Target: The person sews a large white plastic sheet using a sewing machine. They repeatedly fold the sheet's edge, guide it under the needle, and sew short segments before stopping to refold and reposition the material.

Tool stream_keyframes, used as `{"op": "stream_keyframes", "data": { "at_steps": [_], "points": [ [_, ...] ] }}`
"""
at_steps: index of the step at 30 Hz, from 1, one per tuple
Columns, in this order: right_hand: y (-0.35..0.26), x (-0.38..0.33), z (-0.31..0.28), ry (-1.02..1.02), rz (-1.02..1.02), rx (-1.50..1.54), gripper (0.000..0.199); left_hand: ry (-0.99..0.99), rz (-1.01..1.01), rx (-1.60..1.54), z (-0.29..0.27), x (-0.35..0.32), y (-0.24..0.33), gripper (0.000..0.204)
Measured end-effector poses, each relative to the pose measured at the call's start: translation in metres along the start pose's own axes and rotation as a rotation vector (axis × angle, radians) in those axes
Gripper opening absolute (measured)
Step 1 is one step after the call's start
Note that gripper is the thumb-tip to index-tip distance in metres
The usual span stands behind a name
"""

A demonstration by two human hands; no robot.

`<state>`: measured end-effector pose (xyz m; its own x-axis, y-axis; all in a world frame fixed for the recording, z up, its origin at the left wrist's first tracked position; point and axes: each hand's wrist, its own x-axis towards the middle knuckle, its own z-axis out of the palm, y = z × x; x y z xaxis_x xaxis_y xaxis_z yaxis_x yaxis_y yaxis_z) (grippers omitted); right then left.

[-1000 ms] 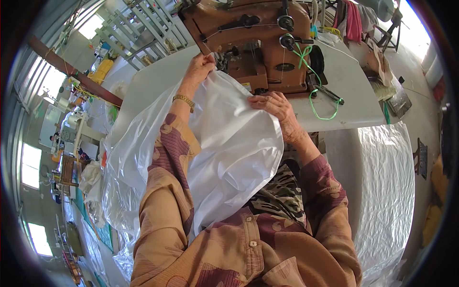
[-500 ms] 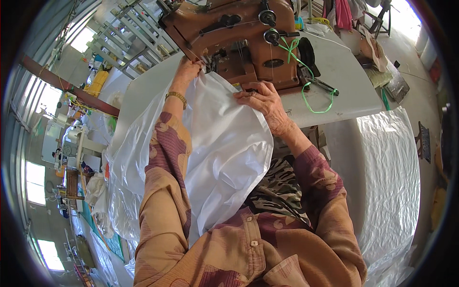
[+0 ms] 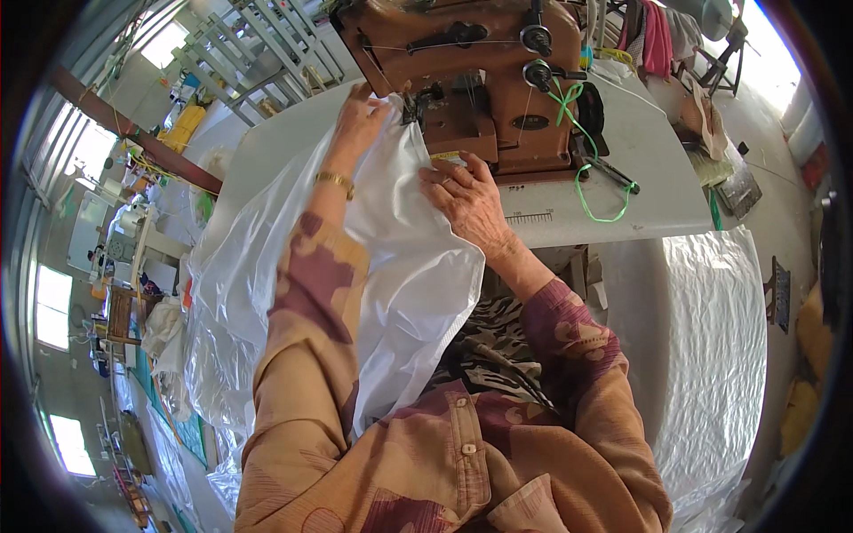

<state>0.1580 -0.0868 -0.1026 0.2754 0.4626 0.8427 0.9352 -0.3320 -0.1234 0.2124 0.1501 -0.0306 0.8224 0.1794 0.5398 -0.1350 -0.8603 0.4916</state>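
A brown sewing machine [image 3: 511, 115] stands on a pale table, a white woven plastic sheet [image 3: 400, 231] running up to its needle area. Just left of the needle, my left hand [image 3: 357, 124] pinches the sheet's top part between thumb and fingers, a gold-coloured band on its wrist. My right hand [image 3: 466, 200] is closed on the sheet's right edge, in front of the machine's base, with fingers bent and their tips partly hidden. From between my hands the sheet hangs down over my lap in loose folds.
Green string [image 3: 582, 147] dangles from the machine's right side onto the pale table [image 3: 631, 195]. Below the table's right part lies a large stack of white sheeting [image 3: 711, 329]. Metal racks [image 3: 253, 62] stand beyond the table at far left. Cloths [image 3: 657, 40] hang at far right.
The view has shifted, so the machine appears farther right and higher. Relative to it, both hands and the sheet have moved left; my left hand is a little farther from the needle.
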Motion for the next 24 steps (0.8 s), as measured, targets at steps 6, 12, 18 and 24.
{"op": "stream_keyframes", "data": {
  "at_steps": [6,12,18,24],
  "points": [
    [0.008,-0.004,0.003,0.01,0.001,-0.073,0.022,-0.161,0.186,-0.226,-0.066,-0.14,0.125,0.039],
    [0.01,-0.003,0.011,-0.002,-0.028,-0.094,0.021,-0.09,0.155,0.009,-0.021,-0.225,0.18,0.075],
    [0.009,0.001,-0.022,-0.143,-0.027,-0.069,0.036,-0.177,0.115,0.072,-0.016,-0.259,0.165,0.058],
    [-0.046,-0.039,-0.01,0.12,0.605,0.62,0.054,-0.18,0.192,0.002,-0.065,-0.273,0.178,0.026]
  ]
}}
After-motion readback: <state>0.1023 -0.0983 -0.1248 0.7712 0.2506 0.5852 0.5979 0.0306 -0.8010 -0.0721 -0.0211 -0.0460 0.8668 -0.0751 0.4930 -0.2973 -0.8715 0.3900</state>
